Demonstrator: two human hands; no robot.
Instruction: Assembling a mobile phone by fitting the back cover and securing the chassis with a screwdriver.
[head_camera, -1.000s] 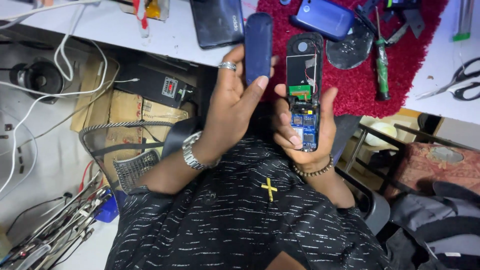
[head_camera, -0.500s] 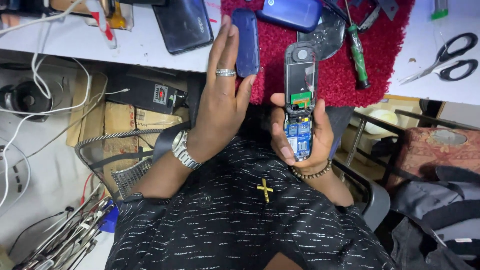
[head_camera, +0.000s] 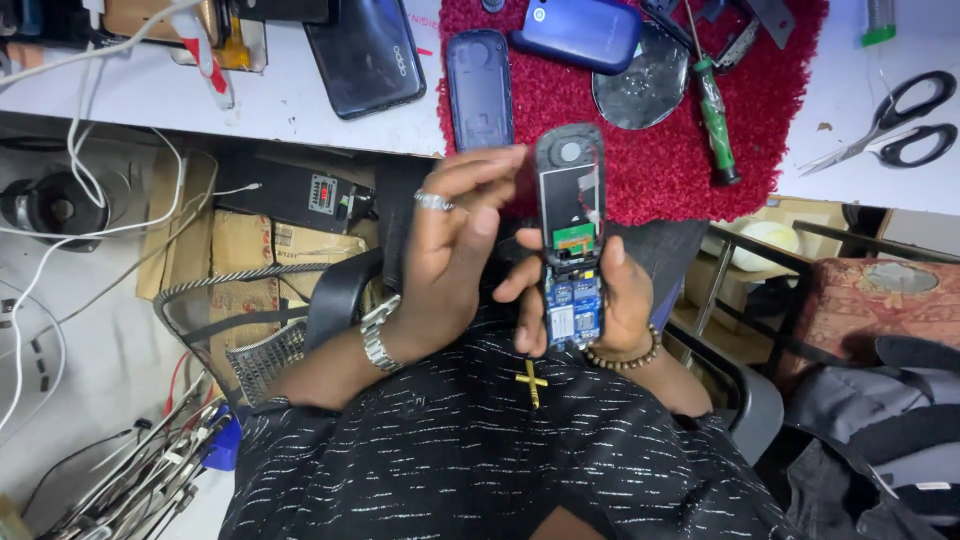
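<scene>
- Head view, right hand (head_camera: 610, 300): I have my fingers wrapped around the lower half of the opened phone (head_camera: 570, 235), thumb across its front, board side up (that way the circuit board and the small red wire near the top stay open to view). The phone stands nearly upright over my lap, just short of the table edge.
- Head view, left hand (head_camera: 455, 250): it is empty, fingers loosely curled and a little apart, fingertips (head_camera: 500, 165) just beside the phone's upper left edge; whether they touch it I cannot tell.
- Beyond my left fingertips the back cover (head_camera: 479, 88) lies inner side up on the red mat (head_camera: 660, 170).
- Beyond the phone's top, also on the mat, lie a blue phone (head_camera: 578, 32) and, further right, a green screwdriver (head_camera: 715, 115).
- Well to the right of my grip, scissors (head_camera: 890, 130) rest on the white table (head_camera: 300, 105).
</scene>
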